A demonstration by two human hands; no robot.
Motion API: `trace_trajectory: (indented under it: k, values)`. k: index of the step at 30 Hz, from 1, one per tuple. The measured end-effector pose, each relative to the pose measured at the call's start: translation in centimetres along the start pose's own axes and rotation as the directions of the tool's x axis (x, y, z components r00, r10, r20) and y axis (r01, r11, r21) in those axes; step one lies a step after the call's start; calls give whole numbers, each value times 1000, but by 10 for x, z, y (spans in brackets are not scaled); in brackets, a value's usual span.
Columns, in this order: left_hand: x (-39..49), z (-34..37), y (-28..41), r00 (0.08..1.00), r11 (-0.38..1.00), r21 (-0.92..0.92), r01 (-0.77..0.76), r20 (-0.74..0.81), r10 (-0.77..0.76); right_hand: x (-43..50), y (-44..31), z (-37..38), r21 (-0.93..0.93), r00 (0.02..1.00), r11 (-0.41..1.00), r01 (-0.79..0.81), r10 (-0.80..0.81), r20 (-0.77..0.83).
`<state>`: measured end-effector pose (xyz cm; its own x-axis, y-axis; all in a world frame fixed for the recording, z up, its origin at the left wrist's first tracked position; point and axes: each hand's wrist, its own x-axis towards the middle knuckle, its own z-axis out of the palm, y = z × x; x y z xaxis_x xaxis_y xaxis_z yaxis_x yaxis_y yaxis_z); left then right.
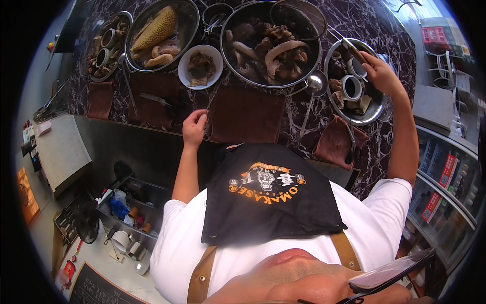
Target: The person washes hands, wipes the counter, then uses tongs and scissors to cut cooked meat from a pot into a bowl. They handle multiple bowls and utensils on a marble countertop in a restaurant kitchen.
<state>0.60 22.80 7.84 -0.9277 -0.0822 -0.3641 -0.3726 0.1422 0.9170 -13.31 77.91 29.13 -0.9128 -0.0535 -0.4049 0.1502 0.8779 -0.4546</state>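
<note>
My right hand [379, 74] grips the wooden handle [355, 52] of a wire-mesh strainer [300, 19]. The strainer's basket is at the far right rim of a big metal pot [317, 70] of dark braised meat and offal [284, 53]. Below that hand, a metal bowl [364, 121] holds meat pieces and small white cups of dark sauce [352, 88]. Between its fingertips, my left hand [194, 127] pinches a thin stick-like utensil [213, 95], too fine to identify. The utensil slants up between the pot and a white bowl [182, 72] of cut meat pieces [201, 68].
Honeycomb tripe [157, 28] lies in another metal pot [128, 51], left of which stands a platter [128, 17] of meat and sauce cups. A ladle [316, 83], scissors [353, 142], a knife [153, 99] and brown cloths [246, 116] lie along the marbled table's [395, 41] near side.
</note>
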Motion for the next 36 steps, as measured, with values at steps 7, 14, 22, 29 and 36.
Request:
trace_trajectory:
  k: [7, 14, 22, 29, 36]
  values:
    - [148, 62, 117, 896, 621, 678, -393, 130, 425, -10, 9, 24, 39, 993, 996, 86, -82, -86]
    - [258, 170, 124, 980, 648, 742, -172, 196, 37, -3, 31, 48, 50, 978, 989, 139, -129, -165]
    - [250, 169, 85, 951, 927, 247, -281, 202, 235, -45, 12, 69, 370, 959, 927, -56, 154, -239]
    - [206, 138, 81, 899, 906, -13, -423, 122, 421, -93, -32, 80, 366, 912, 931, 17, 135, -386]
    - [128, 107, 39, 764, 745, 226, -627, -9, 645, -120, -36, 152, 561, 907, 828, 19, 222, -359]
